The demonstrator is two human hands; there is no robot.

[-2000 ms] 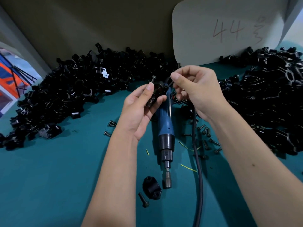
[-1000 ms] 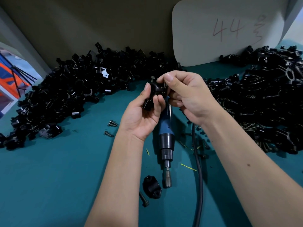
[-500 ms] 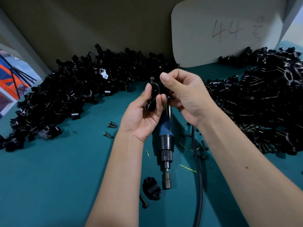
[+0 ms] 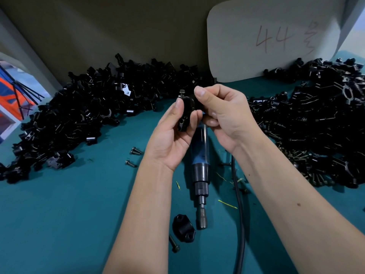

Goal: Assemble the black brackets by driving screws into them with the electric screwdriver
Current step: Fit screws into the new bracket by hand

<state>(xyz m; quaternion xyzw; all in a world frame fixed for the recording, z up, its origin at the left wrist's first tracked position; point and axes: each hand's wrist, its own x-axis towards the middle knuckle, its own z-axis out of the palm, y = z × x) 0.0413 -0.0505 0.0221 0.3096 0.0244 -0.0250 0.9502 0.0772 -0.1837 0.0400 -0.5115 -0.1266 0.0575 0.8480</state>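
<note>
My left hand [image 4: 169, 133] grips a black bracket [image 4: 186, 111] between thumb and fingers, held up over the table. A screw [image 4: 181, 93] sticks out of the bracket's top end. My right hand [image 4: 223, 113] pinches the same bracket from the right, thumb on its top; what its fingers hold behind the bracket is hidden. The blue electric screwdriver [image 4: 200, 167] lies on the teal table [image 4: 69, 214] below my hands, bit pointing toward me. A loose bracket half [image 4: 182, 228] and a screw [image 4: 173, 244] lie by the bit.
Large heaps of black brackets fill the back left [image 4: 88, 107] and the right [image 4: 316, 119]. Loose screws [image 4: 133, 156] lie left of my left wrist. The screwdriver's black cable [image 4: 240, 224] runs toward me under my right forearm. A white board [image 4: 266, 36] leans on the back wall.
My right hand came in from the right and closed on the bracket in my left hand. Both hands have stayed close together on it for the last half second.
</note>
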